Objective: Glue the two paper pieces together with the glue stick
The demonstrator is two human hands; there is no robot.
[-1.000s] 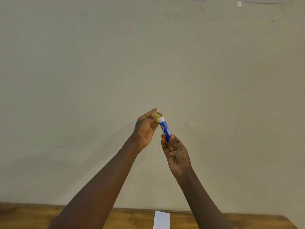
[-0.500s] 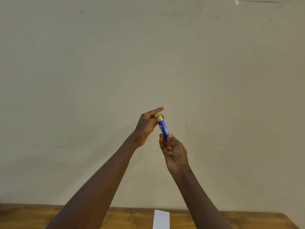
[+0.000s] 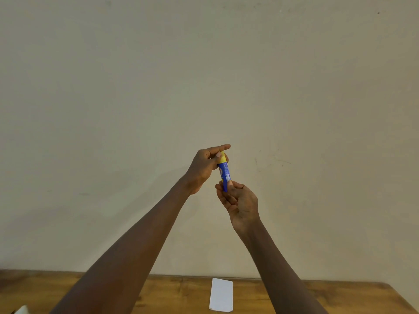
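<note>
I hold a blue glue stick with a yellow cap upright in front of the wall, well above the table. My left hand pinches the yellow cap at the top. My right hand grips the tube's lower end with its fingertips. The cap sits flush on the tube. A white paper strip lies on the wooden table below my arms. A white corner, possibly the other paper, shows at the bottom left edge.
A plain beige wall fills most of the view behind my hands. The table's far edge meets the wall, and its right corner is in view.
One second ago the cap was off, with a white neck showing; now the cap is pressed down onto the tube. Both hands have stayed at about the same height.
</note>
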